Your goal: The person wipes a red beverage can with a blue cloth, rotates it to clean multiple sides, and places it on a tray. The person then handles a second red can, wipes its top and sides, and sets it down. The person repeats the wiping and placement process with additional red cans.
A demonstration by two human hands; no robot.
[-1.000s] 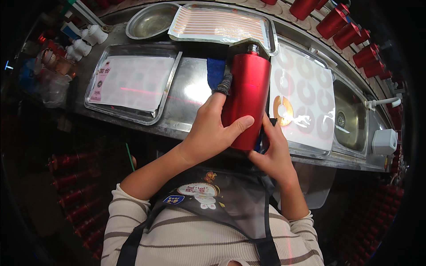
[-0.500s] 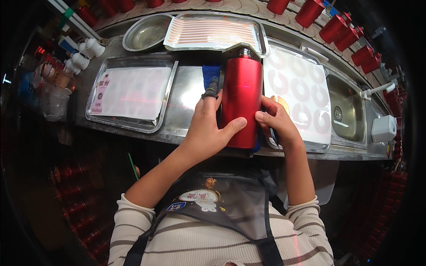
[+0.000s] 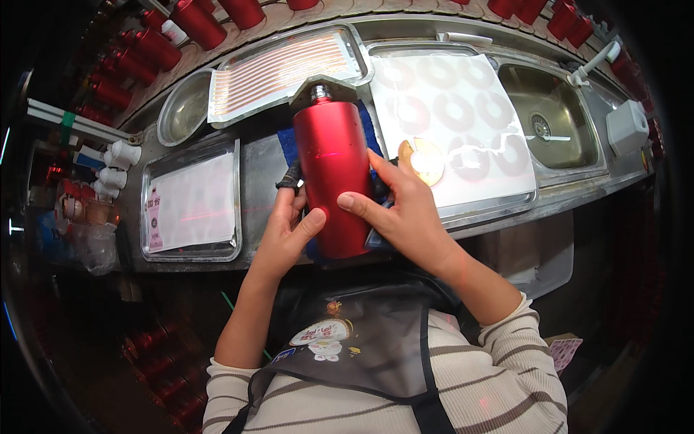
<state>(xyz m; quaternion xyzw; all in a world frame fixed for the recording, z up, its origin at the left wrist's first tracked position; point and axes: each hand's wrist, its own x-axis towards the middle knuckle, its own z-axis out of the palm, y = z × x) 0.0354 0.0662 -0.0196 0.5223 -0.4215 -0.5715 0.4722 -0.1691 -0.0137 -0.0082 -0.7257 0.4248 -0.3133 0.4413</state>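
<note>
A red metallic bottle (image 3: 334,170) with a bare threaded neck is held between my two hands, its neck pointing away from me. My left hand (image 3: 284,230) grips its left side, thumb on the front. A black cover (image 3: 290,176) sits on one of that hand's fingers. From the other side my right hand (image 3: 406,206) holds the bottle, thumb across its front; a dark, thin object (image 3: 374,239) shows below its palm, kind unclear. Under the bottle lies a blue cloth (image 3: 289,145). Beside my right hand, a round gold-edged piece (image 3: 425,160) rests on a white sheet with ring shapes (image 3: 463,94).
A tray with a striped sheet (image 3: 278,69) and a metal bowl (image 3: 184,108) stand at the back. To the left is a tray with a pale sheet (image 3: 191,206). A sink (image 3: 553,123) and a white jug (image 3: 627,129) are at right. Red bottles (image 3: 199,23) line the conveyor behind.
The view has turned, shifting the bench leftward in the picture. Both hands still hold the bottle; my right thumb now reaches further over its front.
</note>
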